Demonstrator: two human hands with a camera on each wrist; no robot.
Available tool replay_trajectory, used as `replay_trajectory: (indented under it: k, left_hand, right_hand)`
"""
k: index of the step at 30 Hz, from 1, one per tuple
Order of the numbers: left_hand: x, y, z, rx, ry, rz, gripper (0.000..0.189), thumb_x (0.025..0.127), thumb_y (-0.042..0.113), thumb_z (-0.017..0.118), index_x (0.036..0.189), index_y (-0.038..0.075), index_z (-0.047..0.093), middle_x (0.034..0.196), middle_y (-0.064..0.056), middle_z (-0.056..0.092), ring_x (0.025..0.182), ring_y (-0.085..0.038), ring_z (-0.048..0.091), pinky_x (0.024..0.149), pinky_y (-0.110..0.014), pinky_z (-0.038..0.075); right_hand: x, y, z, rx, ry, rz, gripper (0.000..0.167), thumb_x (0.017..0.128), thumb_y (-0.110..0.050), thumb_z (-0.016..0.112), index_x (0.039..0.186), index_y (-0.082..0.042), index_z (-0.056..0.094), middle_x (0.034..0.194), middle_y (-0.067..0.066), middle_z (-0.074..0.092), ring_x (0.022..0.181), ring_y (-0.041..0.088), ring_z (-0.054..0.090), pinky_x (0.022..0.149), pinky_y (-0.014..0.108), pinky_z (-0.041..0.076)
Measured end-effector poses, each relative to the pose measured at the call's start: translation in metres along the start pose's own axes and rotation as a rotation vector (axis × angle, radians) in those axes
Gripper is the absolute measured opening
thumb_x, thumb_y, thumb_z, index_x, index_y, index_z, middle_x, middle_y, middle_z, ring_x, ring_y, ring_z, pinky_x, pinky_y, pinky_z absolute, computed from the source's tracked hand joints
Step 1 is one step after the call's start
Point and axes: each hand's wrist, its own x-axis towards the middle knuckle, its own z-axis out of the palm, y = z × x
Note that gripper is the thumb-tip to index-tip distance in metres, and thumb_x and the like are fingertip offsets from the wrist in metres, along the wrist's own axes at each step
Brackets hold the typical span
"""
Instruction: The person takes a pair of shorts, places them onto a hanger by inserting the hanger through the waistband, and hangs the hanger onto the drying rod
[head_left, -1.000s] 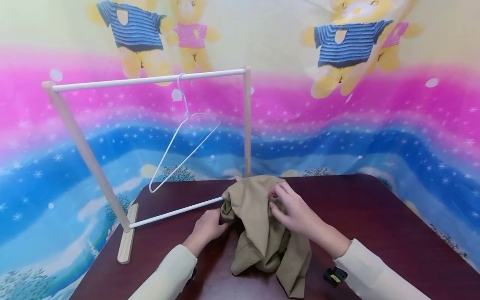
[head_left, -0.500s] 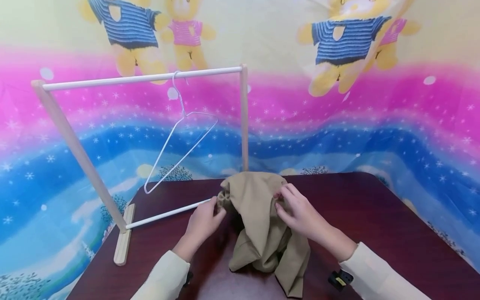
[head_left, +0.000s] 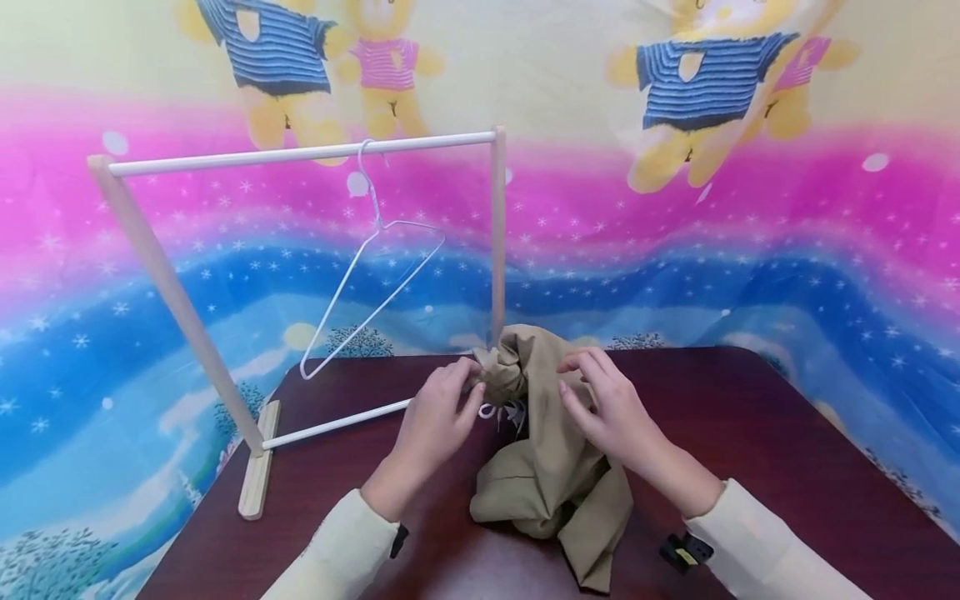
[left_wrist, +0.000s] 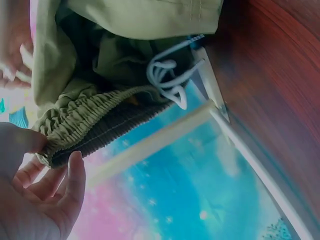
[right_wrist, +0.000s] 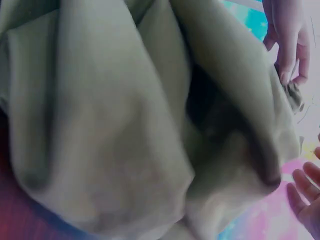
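Observation:
Khaki pants (head_left: 551,467) lie bunched on the table, their top lifted in loose folds. My left hand (head_left: 431,421) pinches the gathered elastic waistband (left_wrist: 90,120) between thumb and fingers. In the left wrist view the waist opening gapes, and a pale drawstring (left_wrist: 162,75) dangles in loops from it. My right hand (head_left: 618,408) is at the right side of the raised cloth, its fingers apart and slightly bent. The right wrist view has those fingers (right_wrist: 302,185) spread beside the fabric, with no cloth between them.
Behind the pants and to the left stands a wooden rack (head_left: 172,304) with white bars. A white wire hanger (head_left: 341,300) hangs from its top bar. The dark red table (head_left: 720,450) ends at a printed backdrop (head_left: 787,275).
My left hand has moved up and right, lifting the waistband and turning it so the drawstring shows. The right hand's fingers have parted from the cloth. The rack and hanger stay put.

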Motion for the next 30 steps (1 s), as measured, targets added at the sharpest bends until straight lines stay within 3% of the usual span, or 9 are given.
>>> replay_trajectory:
  k: [6, 9, 12, 15, 17, 20, 22, 27, 30]
  left_hand:
    - [0.000, 0.017, 0.004, 0.006, -0.029, 0.089, 0.010, 0.099, 0.018, 0.066, 0.108, 0.014, 0.067, 0.098, 0.001, 0.070, 0.086, -0.017, 0.060, 0.068, -0.033, 0.054]
    - [-0.001, 0.025, 0.005, 0.009, -0.042, 0.142, 0.012, 0.099, 0.020, 0.067, 0.110, 0.014, 0.068, 0.102, 0.001, 0.071, 0.089, -0.016, 0.061, 0.071, -0.031, 0.055]
    - [-0.002, 0.035, 0.005, 0.005, -0.049, 0.193, 0.014, 0.100, 0.022, 0.066, 0.112, 0.016, 0.067, 0.107, 0.001, 0.070, 0.096, -0.016, 0.063, 0.073, -0.031, 0.057]
    - [-0.002, 0.043, 0.005, 0.009, -0.041, 0.243, 0.014, 0.101, 0.024, 0.064, 0.112, 0.016, 0.067, 0.110, 0.001, 0.070, 0.103, -0.016, 0.064, 0.075, -0.031, 0.058]
    - [-0.002, 0.046, 0.005, 0.018, -0.036, 0.256, 0.014, 0.101, 0.025, 0.064, 0.111, 0.015, 0.067, 0.109, 0.001, 0.069, 0.101, -0.015, 0.064, 0.074, -0.029, 0.058]
    - [-0.003, 0.048, 0.005, 0.024, -0.047, 0.224, 0.015, 0.100, 0.025, 0.066, 0.110, 0.014, 0.064, 0.106, 0.002, 0.068, 0.097, -0.014, 0.063, 0.070, -0.028, 0.057]
    - [-0.003, 0.046, 0.006, 0.030, -0.080, 0.174, 0.019, 0.097, 0.024, 0.069, 0.112, 0.013, 0.061, 0.105, 0.003, 0.067, 0.097, -0.013, 0.062, 0.068, -0.028, 0.056]
    - [-0.006, 0.039, 0.011, 0.031, -0.176, 0.053, 0.038, 0.093, 0.021, 0.072, 0.126, 0.013, 0.054, 0.113, -0.001, 0.068, 0.100, -0.015, 0.065, 0.067, -0.034, 0.057]
    - [-0.007, 0.033, 0.016, 0.013, -0.186, 0.004, 0.043, 0.093, 0.024, 0.074, 0.130, 0.014, 0.054, 0.113, -0.005, 0.069, 0.095, -0.017, 0.069, 0.067, -0.037, 0.058]
  right_hand:
    - [0.011, -0.010, -0.002, 0.020, 0.004, -0.135, 0.030, 0.083, 0.007, 0.068, 0.112, 0.000, 0.066, 0.120, 0.012, 0.063, 0.112, 0.026, 0.061, 0.095, 0.030, 0.049]
    - [0.013, -0.013, 0.000, -0.071, -0.090, -0.219, 0.051, 0.079, 0.002, 0.073, 0.128, -0.002, 0.063, 0.136, 0.016, 0.060, 0.130, 0.034, 0.053, 0.111, 0.039, 0.040]
    - [0.013, -0.013, 0.002, -0.198, -0.208, -0.250, 0.073, 0.076, -0.008, 0.080, 0.144, -0.009, 0.055, 0.147, 0.012, 0.054, 0.143, 0.037, 0.041, 0.115, 0.053, 0.032]
    - [0.010, -0.012, 0.003, -0.292, -0.259, -0.222, 0.073, 0.074, -0.014, 0.086, 0.141, -0.013, 0.058, 0.137, 0.007, 0.062, 0.137, 0.032, 0.048, 0.110, 0.064, 0.032]
    - [0.010, -0.012, 0.004, -0.316, -0.246, -0.200, 0.057, 0.073, -0.013, 0.088, 0.126, -0.012, 0.067, 0.119, 0.004, 0.069, 0.121, 0.028, 0.059, 0.107, 0.071, 0.032]
    - [0.010, -0.011, 0.004, -0.335, -0.202, -0.193, 0.036, 0.072, -0.010, 0.090, 0.102, -0.013, 0.071, 0.096, 0.000, 0.071, 0.096, 0.022, 0.064, 0.102, 0.074, 0.033]
    - [0.011, -0.011, 0.004, -0.332, -0.173, -0.197, 0.029, 0.072, -0.008, 0.089, 0.094, -0.014, 0.070, 0.090, -0.001, 0.071, 0.090, 0.020, 0.064, 0.101, 0.074, 0.033]
    - [0.012, -0.013, 0.000, -0.267, -0.088, -0.202, 0.028, 0.073, -0.003, 0.086, 0.094, -0.015, 0.072, 0.090, -0.002, 0.073, 0.088, 0.019, 0.067, 0.102, 0.072, 0.032]
    - [0.014, -0.016, -0.001, -0.221, -0.038, -0.208, 0.030, 0.073, -0.001, 0.085, 0.098, -0.014, 0.074, 0.092, -0.001, 0.074, 0.088, 0.019, 0.068, 0.103, 0.070, 0.031]
